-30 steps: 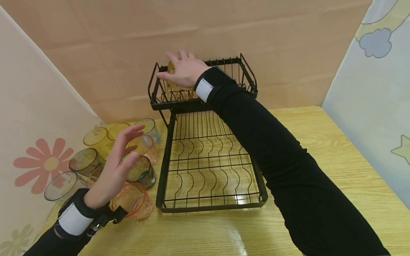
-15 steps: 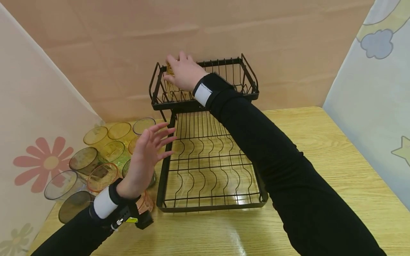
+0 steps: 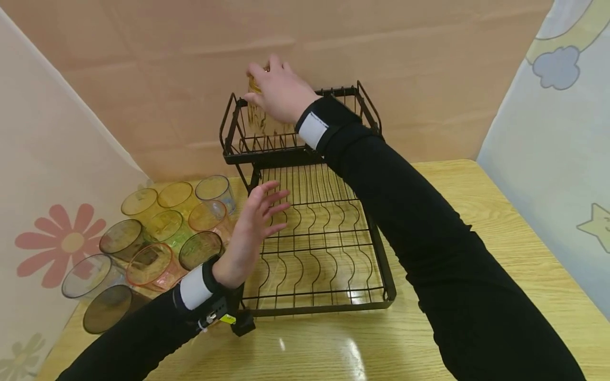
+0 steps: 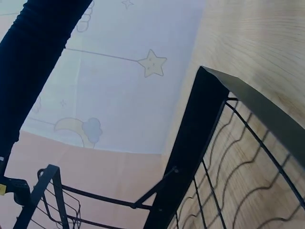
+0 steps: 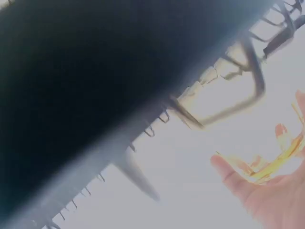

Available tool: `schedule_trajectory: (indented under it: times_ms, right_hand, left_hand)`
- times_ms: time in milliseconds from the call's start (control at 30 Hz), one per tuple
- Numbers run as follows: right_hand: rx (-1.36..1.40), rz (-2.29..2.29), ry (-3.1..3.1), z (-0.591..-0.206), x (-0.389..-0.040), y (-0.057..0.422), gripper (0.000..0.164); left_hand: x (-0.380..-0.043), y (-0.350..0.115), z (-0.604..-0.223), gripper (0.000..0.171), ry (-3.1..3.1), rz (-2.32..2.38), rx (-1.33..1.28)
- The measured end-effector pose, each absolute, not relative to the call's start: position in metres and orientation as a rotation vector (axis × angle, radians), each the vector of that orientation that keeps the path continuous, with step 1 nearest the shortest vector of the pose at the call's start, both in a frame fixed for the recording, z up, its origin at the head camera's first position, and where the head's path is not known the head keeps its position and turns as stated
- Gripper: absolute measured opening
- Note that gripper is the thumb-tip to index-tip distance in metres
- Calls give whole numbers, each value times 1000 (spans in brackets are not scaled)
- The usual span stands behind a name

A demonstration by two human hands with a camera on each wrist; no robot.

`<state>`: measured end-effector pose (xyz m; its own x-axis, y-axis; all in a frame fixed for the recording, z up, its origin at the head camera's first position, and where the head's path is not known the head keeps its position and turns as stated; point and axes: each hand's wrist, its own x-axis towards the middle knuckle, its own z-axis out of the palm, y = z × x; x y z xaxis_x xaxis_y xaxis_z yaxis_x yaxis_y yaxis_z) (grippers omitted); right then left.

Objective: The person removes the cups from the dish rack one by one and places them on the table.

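Observation:
My right hand [image 3: 285, 94] grips an amber drinking glass [image 3: 256, 117] from above, at the left end of the drying rack's upper tier [image 3: 267, 157]. Part of the glass is hidden behind the fingers. The right wrist view, washed out, shows the fingers [image 5: 228, 176] curved about the glass's yellow edge [image 5: 271, 167]. My left hand [image 3: 245, 238] hovers with spread fingers over the left side of the lower rack [image 3: 314, 246], holding nothing. In the left wrist view the hand is not visible, only the black rack frame [image 4: 190, 143].
Several coloured glasses stand in a cluster left of the rack, among them a blue one [image 3: 215, 190], a green one [image 3: 167, 228], a red one [image 3: 151, 267] and a dark grey one [image 3: 111, 309]. The wooden table [image 3: 429, 254] reaches the backdrop [image 3: 429, 79].
My right hand closed its fingers round the amber glass and lifted it slightly. My left hand moved right, from above the glasses to over the lower rack.

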<state>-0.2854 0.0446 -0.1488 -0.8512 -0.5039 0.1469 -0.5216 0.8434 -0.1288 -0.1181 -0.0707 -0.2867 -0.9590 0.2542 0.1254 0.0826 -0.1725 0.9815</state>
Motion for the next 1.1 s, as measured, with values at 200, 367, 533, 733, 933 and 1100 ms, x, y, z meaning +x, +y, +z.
schedule_trajectory:
  times_ms: [200,367,533,733,933,1100]
  right_hand:
    - [820,225,-2841,-135,-282,60,60]
    - [817,239,-2801,-121,-275,75,59]
    - [852,232,-2756,-113,-263,85,58]
    - [977,308,-2665,-121,-241,97,54]
    - [1160,407,-2528,-136,-212,111,46]
    - [1275,437,-2438,-149,-189,122,45]
  left_hand:
    - [-121,-61,-279,67,1912,2310,397]
    - [-126,-51,-274,64,1876,2337,396]
    - [-131,-39,-272,65,1766,2411,397]
    - [-131,-32,-275,65,1569,2501,303]
    - [-126,-32,-280,68,1333,2575,198]
    - [-123,-31,-280,76,1045,2617,126]
